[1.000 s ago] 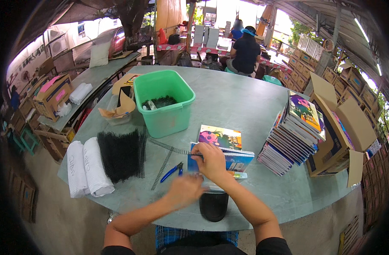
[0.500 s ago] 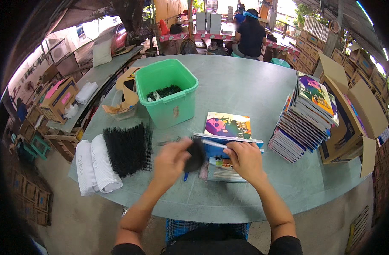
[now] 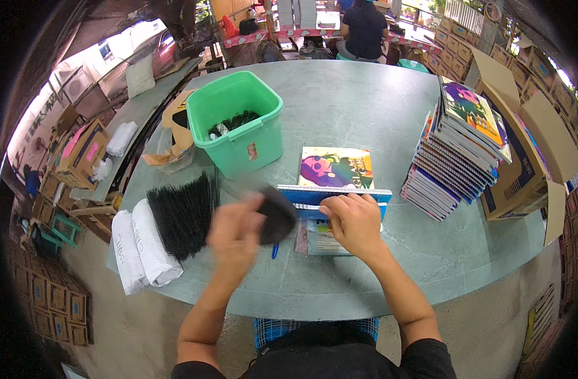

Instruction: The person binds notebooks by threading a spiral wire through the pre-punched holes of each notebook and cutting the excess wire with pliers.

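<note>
In the middle of the table, my right hand is closed on the upright edge of a blue-covered notebook, with a white strip of page edges beside its fingertips. My left hand is smeared by motion left of the notebook, its fingers not readable. Against it is a dark rounded thing, also blurred, whose kind I cannot make out. Behind the notebook lies a book with a colourful cover. More books lie in front, partly under my right hand. A blue pen rests below the dark thing.
Black spiral binding coils lie at left beside white wrapped rolls. A green bin holds more black coils. Spiral-bound books are stacked at right by an open carton. A person sits at the far side.
My left hand and the dark thing have shifted slightly left. The right hand has moved a little left along the notebook. The whole view has tilted down.
</note>
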### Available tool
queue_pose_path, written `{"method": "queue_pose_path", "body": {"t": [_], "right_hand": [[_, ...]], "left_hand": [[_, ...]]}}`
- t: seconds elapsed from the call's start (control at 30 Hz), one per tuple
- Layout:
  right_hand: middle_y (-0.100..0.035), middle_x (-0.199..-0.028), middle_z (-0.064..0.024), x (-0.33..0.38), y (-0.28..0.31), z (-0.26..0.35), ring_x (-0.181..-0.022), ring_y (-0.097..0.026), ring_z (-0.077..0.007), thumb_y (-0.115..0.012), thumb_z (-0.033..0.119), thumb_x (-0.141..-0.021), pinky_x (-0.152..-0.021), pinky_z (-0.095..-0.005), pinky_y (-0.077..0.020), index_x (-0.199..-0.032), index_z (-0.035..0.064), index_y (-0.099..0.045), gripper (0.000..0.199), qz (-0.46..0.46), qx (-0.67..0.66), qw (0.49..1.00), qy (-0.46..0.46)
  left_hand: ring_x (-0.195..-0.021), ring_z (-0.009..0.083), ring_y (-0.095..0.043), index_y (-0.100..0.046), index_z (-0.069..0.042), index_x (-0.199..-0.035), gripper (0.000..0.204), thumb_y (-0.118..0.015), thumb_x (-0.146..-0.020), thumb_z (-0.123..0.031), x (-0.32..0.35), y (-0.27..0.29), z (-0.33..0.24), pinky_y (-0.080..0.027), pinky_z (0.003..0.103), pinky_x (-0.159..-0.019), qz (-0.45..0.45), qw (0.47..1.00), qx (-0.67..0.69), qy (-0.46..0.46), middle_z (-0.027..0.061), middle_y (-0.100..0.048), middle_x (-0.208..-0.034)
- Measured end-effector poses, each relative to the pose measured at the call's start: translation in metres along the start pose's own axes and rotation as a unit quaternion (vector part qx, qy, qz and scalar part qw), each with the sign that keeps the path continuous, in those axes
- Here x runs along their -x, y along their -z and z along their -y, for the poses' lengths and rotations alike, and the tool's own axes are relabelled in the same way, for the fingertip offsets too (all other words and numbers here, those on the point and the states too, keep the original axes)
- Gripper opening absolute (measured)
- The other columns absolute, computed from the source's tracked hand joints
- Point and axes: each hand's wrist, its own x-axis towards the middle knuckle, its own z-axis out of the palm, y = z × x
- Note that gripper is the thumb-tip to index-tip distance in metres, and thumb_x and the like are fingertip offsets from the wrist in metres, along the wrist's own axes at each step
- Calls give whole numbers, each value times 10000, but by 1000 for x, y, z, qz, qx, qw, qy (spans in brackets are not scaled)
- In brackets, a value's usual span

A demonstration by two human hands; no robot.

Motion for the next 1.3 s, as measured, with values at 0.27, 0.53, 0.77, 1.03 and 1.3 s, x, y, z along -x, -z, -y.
{"method": "queue_pose_path", "body": {"t": [0.27,0.53,0.77,1.03,1.3], "right_hand": [[-610,-698,-45,2,4,-1,-690,-577,-218,-589,193,-822,-633,-367,-390,-804,104,-614,94,-5,17,1000,-1],[-666,-861,-84,14,54,-54,-808,-600,-129,-659,159,-817,-743,-263,-458,-891,9,-651,167,151,-334,889,-274],[-641,-808,-9,30,19,-52,-761,-542,-63,-674,201,-835,-698,-218,-438,-875,8,-659,198,24,-459,832,-312],[-642,-792,-8,39,14,-60,-741,-544,-60,-683,224,-831,-682,-218,-441,-862,10,-666,217,24,-498,808,-314],[-644,-790,-1,38,10,-53,-751,-552,-56,-669,237,-844,-690,-220,-451,-871,14,-680,225,-23,-491,817,-302]], "left_hand": [[-756,223,-604,-640,-121,-1117,338,-627,-792,-29,-8,-16,-11,-479,314,-693,124,992,-1,-19,114,-607,-876],[-838,178,-608,-630,-59,-1116,328,-629,-789,-41,-9,-24,-10,-481,322,-794,171,982,43,63,92,-635,-977],[-823,222,-607,-610,-106,-1166,377,-623,-796,-38,-15,-38,-21,-474,324,-780,106,992,48,42,126,-628,-908],[-797,209,-593,-611,-92,-1161,368,-626,-796,-44,-21,-45,-31,-469,315,-743,115,991,70,15,106,-621,-894],[-812,248,-595,-624,-107,-1135,318,-611,-820,-66,-1,-57,-31,-480,334,-732,188,982,21,-10,131,-600,-865]]}}
